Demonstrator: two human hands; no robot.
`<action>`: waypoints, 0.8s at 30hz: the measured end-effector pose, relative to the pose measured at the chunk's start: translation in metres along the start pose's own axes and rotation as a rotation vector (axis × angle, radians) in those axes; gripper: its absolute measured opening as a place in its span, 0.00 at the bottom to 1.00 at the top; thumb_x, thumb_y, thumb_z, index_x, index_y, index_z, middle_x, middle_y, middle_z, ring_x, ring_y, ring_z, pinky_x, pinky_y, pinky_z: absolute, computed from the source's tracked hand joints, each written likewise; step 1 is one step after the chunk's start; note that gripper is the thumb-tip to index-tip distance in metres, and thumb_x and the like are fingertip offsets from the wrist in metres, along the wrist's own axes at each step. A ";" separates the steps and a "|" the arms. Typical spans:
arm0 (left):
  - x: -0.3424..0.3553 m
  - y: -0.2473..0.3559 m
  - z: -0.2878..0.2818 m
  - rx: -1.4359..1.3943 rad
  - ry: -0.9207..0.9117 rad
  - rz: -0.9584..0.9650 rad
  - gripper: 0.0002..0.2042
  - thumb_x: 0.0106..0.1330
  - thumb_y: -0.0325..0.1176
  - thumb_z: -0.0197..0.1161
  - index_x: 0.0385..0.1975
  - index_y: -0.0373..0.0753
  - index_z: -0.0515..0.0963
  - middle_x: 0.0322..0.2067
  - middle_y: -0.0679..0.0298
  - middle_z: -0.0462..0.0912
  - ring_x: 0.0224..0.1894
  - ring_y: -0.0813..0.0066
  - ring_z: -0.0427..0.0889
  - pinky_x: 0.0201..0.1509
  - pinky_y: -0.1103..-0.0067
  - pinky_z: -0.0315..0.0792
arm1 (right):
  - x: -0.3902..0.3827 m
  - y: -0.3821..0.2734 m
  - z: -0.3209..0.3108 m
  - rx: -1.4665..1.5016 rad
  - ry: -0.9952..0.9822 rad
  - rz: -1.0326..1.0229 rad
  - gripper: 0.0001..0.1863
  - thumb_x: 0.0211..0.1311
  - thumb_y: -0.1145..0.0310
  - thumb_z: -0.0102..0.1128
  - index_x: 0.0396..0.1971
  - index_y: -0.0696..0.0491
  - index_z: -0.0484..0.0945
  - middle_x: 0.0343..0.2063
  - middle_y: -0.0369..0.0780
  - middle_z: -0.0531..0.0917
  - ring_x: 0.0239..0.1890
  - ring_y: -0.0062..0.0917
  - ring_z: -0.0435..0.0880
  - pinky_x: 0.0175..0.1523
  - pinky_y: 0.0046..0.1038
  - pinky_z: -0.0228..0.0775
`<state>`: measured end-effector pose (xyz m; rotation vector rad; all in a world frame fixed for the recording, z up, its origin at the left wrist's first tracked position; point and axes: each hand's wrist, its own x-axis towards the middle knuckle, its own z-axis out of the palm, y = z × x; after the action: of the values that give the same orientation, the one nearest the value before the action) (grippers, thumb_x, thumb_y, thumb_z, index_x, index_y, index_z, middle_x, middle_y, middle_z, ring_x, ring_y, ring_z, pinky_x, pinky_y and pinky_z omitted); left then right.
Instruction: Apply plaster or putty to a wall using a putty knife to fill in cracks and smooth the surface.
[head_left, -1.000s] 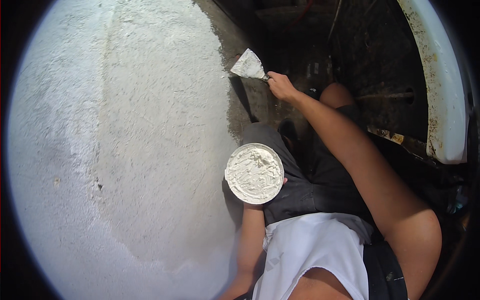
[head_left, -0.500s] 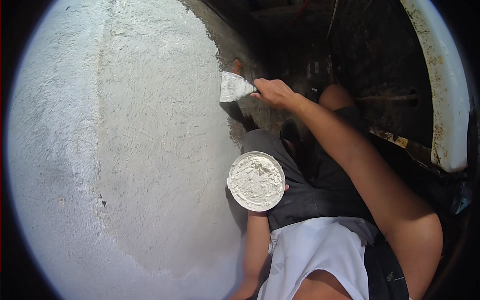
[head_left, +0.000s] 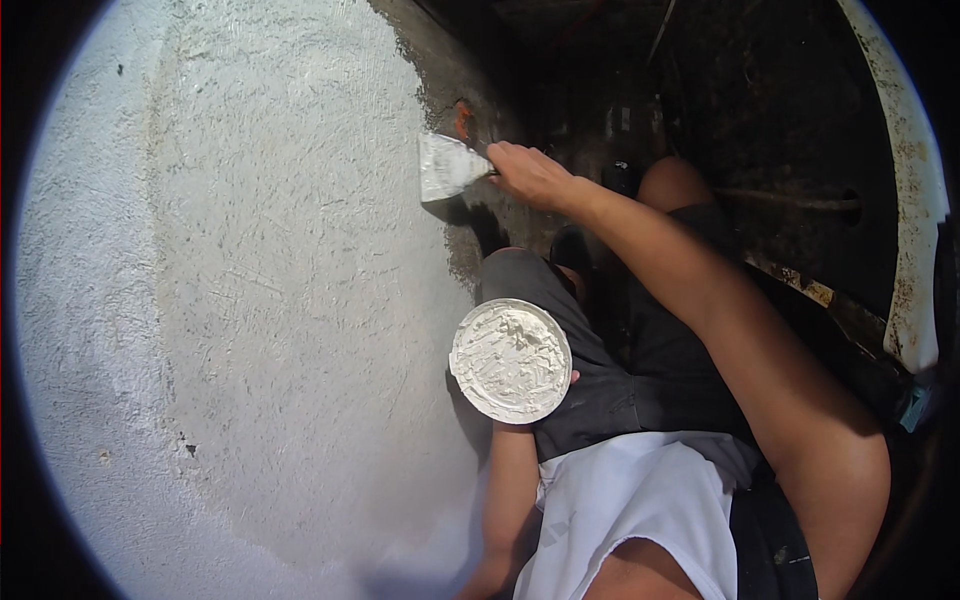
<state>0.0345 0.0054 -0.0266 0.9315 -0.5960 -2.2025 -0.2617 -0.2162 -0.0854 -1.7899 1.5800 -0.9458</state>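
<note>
My right hand (head_left: pixel 533 175) is closed around the handle of a putty knife (head_left: pixel 450 167), its wide blade coated with white paste. The blade lies at the ragged edge of the white coat on the wall (head_left: pixel 290 250), where bare grey surface begins. Below it, a round tub (head_left: pixel 511 361) of thick white putty is held face up in front of my knee. My left hand (head_left: pixel 575 377) supports the tub from underneath; only a fingertip shows at its right rim, the rest is hidden.
A small orange patch (head_left: pixel 462 118) marks the grey surface just above the blade. At the far right stands a white curved panel (head_left: pixel 912 200) with rusty stains. Dark, shadowed ground and a thin rod (head_left: pixel 780 199) lie beyond my bent legs.
The putty knife has shifted slightly left, onto the edge of the white coat. My view has turned a little. The tub stays nearly where it was.
</note>
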 end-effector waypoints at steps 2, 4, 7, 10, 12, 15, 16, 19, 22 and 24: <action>-0.001 0.000 -0.003 0.034 0.011 0.000 0.54 0.52 0.80 0.65 0.80 0.61 0.62 0.81 0.66 0.59 0.84 0.48 0.49 0.84 0.37 0.38 | 0.003 -0.001 0.010 -0.045 -0.038 0.121 0.14 0.75 0.61 0.60 0.48 0.55 0.72 0.49 0.53 0.82 0.55 0.55 0.82 0.57 0.55 0.75; -0.003 0.003 -0.005 -0.008 -0.010 -0.007 0.52 0.56 0.77 0.65 0.80 0.60 0.61 0.81 0.66 0.59 0.84 0.52 0.49 0.85 0.42 0.39 | 0.002 0.008 0.018 -0.117 -0.078 0.209 0.13 0.74 0.62 0.60 0.47 0.56 0.72 0.49 0.53 0.82 0.55 0.55 0.82 0.57 0.56 0.75; -0.003 0.004 -0.004 -0.011 0.005 0.018 0.53 0.54 0.78 0.65 0.80 0.60 0.61 0.81 0.66 0.59 0.84 0.50 0.49 0.84 0.40 0.39 | -0.011 0.032 0.014 -0.245 -0.141 0.321 0.13 0.74 0.63 0.59 0.47 0.56 0.72 0.50 0.53 0.82 0.55 0.56 0.82 0.57 0.58 0.74; 0.001 0.002 -0.001 -0.022 0.038 0.011 0.55 0.52 0.80 0.66 0.80 0.61 0.62 0.81 0.65 0.59 0.84 0.47 0.49 0.84 0.37 0.39 | -0.016 0.036 0.004 -0.195 -0.069 0.293 0.14 0.76 0.61 0.58 0.48 0.56 0.72 0.51 0.53 0.82 0.56 0.56 0.81 0.58 0.59 0.73; 0.001 0.002 -0.003 -0.053 0.019 -0.019 0.52 0.54 0.78 0.65 0.79 0.59 0.62 0.81 0.66 0.60 0.83 0.50 0.50 0.84 0.40 0.40 | -0.011 0.022 0.005 -0.050 -0.036 0.275 0.15 0.76 0.60 0.57 0.48 0.57 0.71 0.52 0.53 0.81 0.57 0.56 0.80 0.58 0.59 0.73; -0.004 0.005 -0.011 -0.092 -0.058 -0.065 0.48 0.60 0.74 0.64 0.78 0.57 0.64 0.80 0.69 0.61 0.83 0.56 0.53 0.86 0.45 0.42 | 0.002 0.003 0.012 0.033 -0.053 0.068 0.17 0.77 0.58 0.57 0.49 0.57 0.71 0.52 0.53 0.81 0.56 0.56 0.80 0.58 0.59 0.72; -0.004 0.005 -0.014 -0.092 -0.059 -0.065 0.47 0.60 0.74 0.64 0.79 0.57 0.64 0.80 0.69 0.61 0.83 0.56 0.53 0.86 0.45 0.42 | 0.001 -0.001 0.017 -0.017 -0.029 0.044 0.14 0.78 0.60 0.53 0.49 0.56 0.71 0.52 0.52 0.82 0.56 0.55 0.82 0.58 0.58 0.73; -0.006 0.006 -0.014 -0.079 -0.038 -0.056 0.47 0.61 0.74 0.63 0.79 0.57 0.64 0.80 0.68 0.61 0.83 0.56 0.53 0.86 0.46 0.43 | -0.004 0.007 0.022 -0.146 -0.150 0.290 0.10 0.78 0.65 0.47 0.49 0.55 0.71 0.52 0.52 0.82 0.57 0.52 0.82 0.59 0.58 0.71; -0.005 0.007 -0.008 -0.072 -0.023 -0.059 0.47 0.61 0.73 0.63 0.79 0.57 0.63 0.80 0.68 0.61 0.83 0.57 0.53 0.86 0.46 0.43 | -0.014 0.029 0.012 -0.230 -0.197 0.377 0.09 0.74 0.70 0.52 0.48 0.56 0.69 0.49 0.53 0.81 0.54 0.55 0.82 0.57 0.57 0.72; -0.004 0.008 -0.005 -0.072 -0.018 -0.067 0.47 0.62 0.73 0.62 0.79 0.57 0.63 0.80 0.68 0.61 0.83 0.57 0.54 0.86 0.46 0.43 | -0.014 0.031 0.005 -0.192 -0.112 0.310 0.09 0.74 0.69 0.52 0.49 0.55 0.69 0.49 0.54 0.81 0.55 0.55 0.81 0.57 0.57 0.72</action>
<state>0.0434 0.0023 -0.0230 0.9075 -0.4974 -2.2779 -0.2767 -0.2069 -0.1154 -1.6244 1.8584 -0.5564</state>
